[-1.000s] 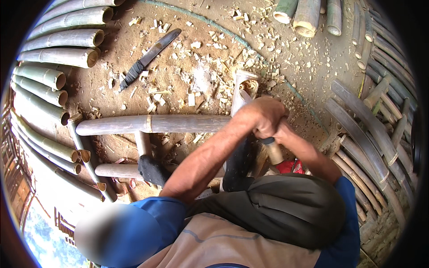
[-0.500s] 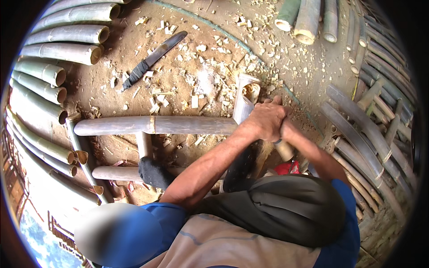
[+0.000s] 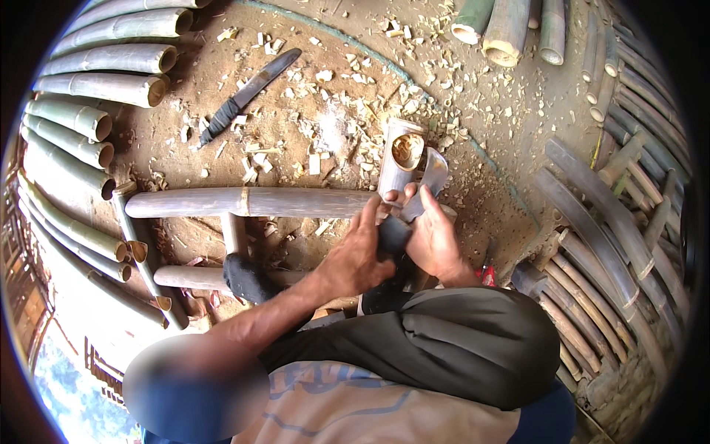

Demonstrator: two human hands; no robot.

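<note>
A broad curved blade [image 3: 435, 175] rises between my hands beside the bamboo post. My left hand [image 3: 355, 255] is closed, its fingertips at the blade's lower end. My right hand [image 3: 438, 240] also grips the blade's lower part, its thumb pointing up along it. The handle is not clear to see. A dark sock [image 3: 386, 296] shows below the hands. Just beyond them stands the bamboo post [image 3: 394, 176], with a round hole [image 3: 407, 151] cut into its side and pale fibres inside. A long bamboo rail [image 3: 310, 205] runs left from the post.
On the ground at the upper left lies a long knife [image 3: 251, 96] with a black-wrapped handle. Pale bamboo chips [image 3: 314, 163] are strewn around. Cut bamboo poles [image 3: 118, 87] line the left, and more bamboo pieces [image 3: 584, 222] are stacked at the right. My other dark-socked foot [image 3: 248, 277] rests by the frame.
My hands have drawn back toward me from the post and come side by side. The curved blade and the hole now show plainly. My left forearm has moved left.
</note>
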